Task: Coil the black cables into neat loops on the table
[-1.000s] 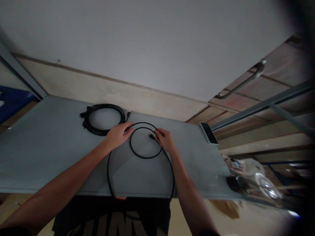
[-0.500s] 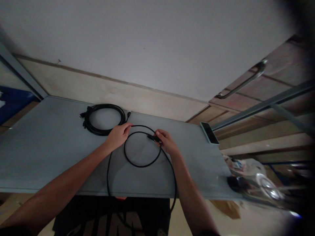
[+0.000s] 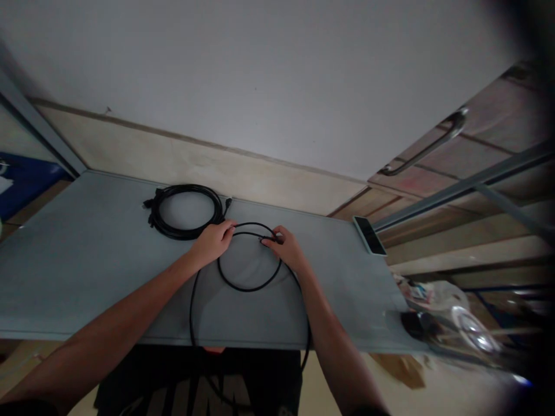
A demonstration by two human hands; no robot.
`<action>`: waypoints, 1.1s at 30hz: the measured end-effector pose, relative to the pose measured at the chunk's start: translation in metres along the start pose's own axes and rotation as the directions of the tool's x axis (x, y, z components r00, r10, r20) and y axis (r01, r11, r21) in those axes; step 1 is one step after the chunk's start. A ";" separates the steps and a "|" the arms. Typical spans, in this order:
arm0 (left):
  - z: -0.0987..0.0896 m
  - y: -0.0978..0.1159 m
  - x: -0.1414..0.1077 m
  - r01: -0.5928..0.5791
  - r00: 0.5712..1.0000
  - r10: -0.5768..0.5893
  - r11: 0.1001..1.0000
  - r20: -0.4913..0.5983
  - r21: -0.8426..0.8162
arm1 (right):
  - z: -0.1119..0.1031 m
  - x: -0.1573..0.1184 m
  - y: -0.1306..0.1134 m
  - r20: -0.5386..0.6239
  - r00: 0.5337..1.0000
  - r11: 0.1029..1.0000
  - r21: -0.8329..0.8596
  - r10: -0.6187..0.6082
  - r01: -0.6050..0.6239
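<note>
A thin black cable [image 3: 249,289] forms a loop on the grey table, between my two hands. My left hand [image 3: 213,240] pinches the cable at the loop's upper left. At the upper right, my right hand [image 3: 286,245] is closed on the same cable near its connector end, which the fingers mostly cover. From the loop the cable hangs down both sides, over the table's front edge and across my lap. Just behind my left hand lies a coiled bundle of black cables [image 3: 167,230] with several plugs sticking out.
The grey table [image 3: 104,254] runs along a wall with a pale lower strip. A phone [image 3: 369,236] lies near its right end. Beyond that end are a metal rail, a plastic bag [image 3: 446,296] and a shiny container [image 3: 474,329]. A metal frame post stands at the left.
My right fingers have shifted over the connector, covering most of it. My left hand has moved slightly right and down, still pinching the cable. The loop has become slightly smaller.
</note>
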State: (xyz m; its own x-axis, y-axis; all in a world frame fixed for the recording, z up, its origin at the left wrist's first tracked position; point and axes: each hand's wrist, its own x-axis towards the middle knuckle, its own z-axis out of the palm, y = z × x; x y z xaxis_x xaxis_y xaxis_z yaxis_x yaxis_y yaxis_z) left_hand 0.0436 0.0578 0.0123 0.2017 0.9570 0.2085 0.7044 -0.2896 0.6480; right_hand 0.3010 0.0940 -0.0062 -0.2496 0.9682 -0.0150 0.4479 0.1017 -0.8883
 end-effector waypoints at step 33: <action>-0.046 -0.017 0.013 0.074 0.997 -0.070 0.984 0.028 -0.160 | -0.027 -0.006 -0.012 0.194 0.977 0.806 0.563 0.084 -0.181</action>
State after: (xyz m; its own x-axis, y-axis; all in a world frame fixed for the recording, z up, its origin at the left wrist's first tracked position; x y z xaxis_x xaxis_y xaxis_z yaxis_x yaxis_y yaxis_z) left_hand 0.0030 0.0743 0.0379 0.1705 0.9751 0.1418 0.5996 -0.2168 0.7704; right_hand 0.3205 0.0930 0.0170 -0.3727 0.9106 -0.1784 -0.0771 -0.2220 -0.9720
